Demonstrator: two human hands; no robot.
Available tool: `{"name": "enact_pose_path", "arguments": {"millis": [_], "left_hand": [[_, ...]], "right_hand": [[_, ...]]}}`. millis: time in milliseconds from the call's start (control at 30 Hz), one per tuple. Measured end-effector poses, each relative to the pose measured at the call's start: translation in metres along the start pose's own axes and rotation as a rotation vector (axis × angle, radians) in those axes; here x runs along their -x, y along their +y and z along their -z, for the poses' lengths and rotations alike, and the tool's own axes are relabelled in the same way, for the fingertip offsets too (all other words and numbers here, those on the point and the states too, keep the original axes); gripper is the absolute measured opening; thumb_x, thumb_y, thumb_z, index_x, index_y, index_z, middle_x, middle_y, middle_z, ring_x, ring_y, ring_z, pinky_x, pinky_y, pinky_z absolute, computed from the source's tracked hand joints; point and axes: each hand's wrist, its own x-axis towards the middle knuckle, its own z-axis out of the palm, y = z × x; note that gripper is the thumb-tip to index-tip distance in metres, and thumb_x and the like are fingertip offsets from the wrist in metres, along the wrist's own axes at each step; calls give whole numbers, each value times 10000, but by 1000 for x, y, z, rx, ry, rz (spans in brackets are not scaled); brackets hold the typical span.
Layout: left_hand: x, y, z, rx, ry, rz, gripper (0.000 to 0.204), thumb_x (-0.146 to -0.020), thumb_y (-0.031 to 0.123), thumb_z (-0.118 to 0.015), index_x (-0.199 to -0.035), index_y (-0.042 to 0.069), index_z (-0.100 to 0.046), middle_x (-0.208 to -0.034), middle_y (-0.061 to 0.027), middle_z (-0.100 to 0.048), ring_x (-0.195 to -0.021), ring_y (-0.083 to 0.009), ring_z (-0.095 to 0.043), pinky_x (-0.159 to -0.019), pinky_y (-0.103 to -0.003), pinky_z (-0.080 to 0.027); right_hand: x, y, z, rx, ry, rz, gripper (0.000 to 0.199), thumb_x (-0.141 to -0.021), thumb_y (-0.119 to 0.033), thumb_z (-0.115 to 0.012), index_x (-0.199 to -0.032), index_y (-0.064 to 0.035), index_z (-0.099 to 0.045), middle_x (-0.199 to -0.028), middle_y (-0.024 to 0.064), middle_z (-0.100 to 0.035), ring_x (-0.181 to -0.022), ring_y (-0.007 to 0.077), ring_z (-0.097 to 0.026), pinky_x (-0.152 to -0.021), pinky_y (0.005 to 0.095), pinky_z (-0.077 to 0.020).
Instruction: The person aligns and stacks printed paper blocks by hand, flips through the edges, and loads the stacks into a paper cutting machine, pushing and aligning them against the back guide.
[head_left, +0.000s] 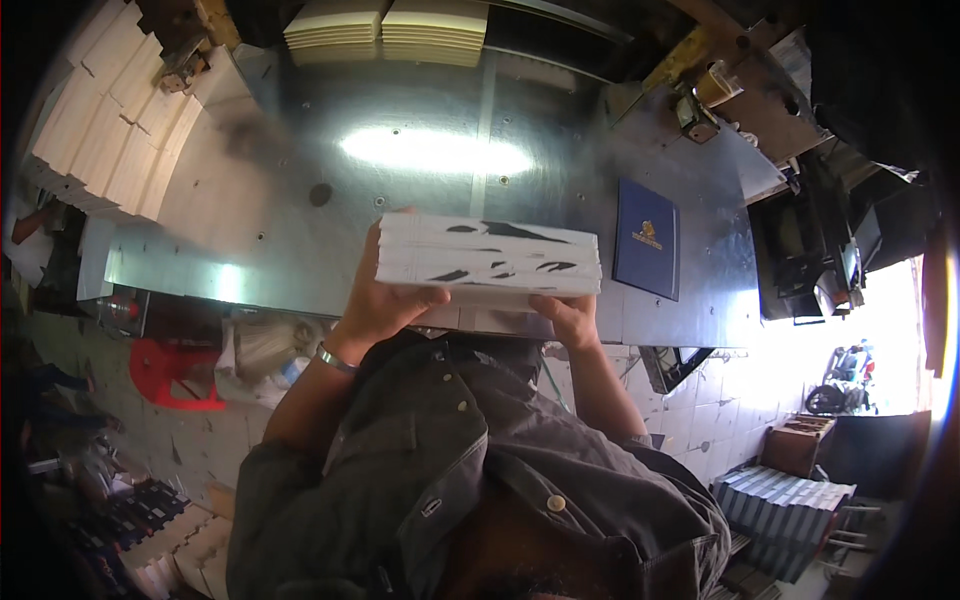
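Between my two hands is a thick stack of white paper sections [488,255] with black printed patches along the side facing me. It is held over the near edge of the metal table [400,185]. My left hand [385,308] is closed round the stack's left end, thumb on the near lower edge, most fingers hidden behind. At the right end, my right hand [569,318] grips the lower corner, its fingers largely hidden underneath. A dark blue cover [640,262] with a gold emblem lies on the table to the right of the stack.
Tall piles of pale paper blocks [130,130] stand at the table's left. Yellowish stacks [430,35] sit along the back. Metal machine parts [697,115] are at the back right. Below the table's left edge is a red plastic stool [165,375] beside a whitish bag [262,355].
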Motion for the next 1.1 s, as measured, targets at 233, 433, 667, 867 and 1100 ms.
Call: {"name": "enact_pose_path", "arguments": {"millis": [233,433,667,867,1100], "left_hand": [[-2,-7,3,-1,-2,-1,1027,-746,263,-984,-1519,-11,-365,-1360,-116,-540,-1272,-202,-552,-1070,-359,-485],[-3,-10,6,-66,21,4,988,-706,157,-991,-1489,-18,-414,-1365,-104,-546,-1262,-202,-560,-1068,-357,-487],[-2,-4,7,-163,15,52,972,-692,135,-987,-1480,-14,-437,-1368,-110,-551,-1270,-222,-557,-1077,-372,-481],[3,-15,11,-202,-27,15,1067,-683,301,-1006,-1507,-18,-407,-1388,-111,-548,-1304,-236,-542,-1102,-398,-463],[0,-13,-5,4,55,38,920,-807,234,-933,-1498,-38,-390,-1381,-121,-561,-1266,-255,-585,-1078,-408,-493]], "right_hand": [[-9,-25,-9,476,263,719,767,-676,-136,-917,-1361,5,-605,-1337,191,-583,-1230,329,-598,-997,433,-524],[9,-48,0,1064,255,809,729,-588,-130,-967,-1265,-86,-700,-1332,194,-562,-1201,350,-591,-997,478,-504],[27,-39,-28,191,206,381,564,-783,-343,-942,-1114,5,-648,-1096,126,-670,-989,215,-640,-903,345,-510],[32,-37,-20,88,206,331,563,-874,-402,-872,-1137,35,-634,-1077,93,-663,-981,155,-633,-881,303,-504],[15,-123,37,-393,208,747,556,-1012,-416,-684,-1362,-34,-481,-1336,152,-600,-1232,328,-625,-1054,514,-542]]}}
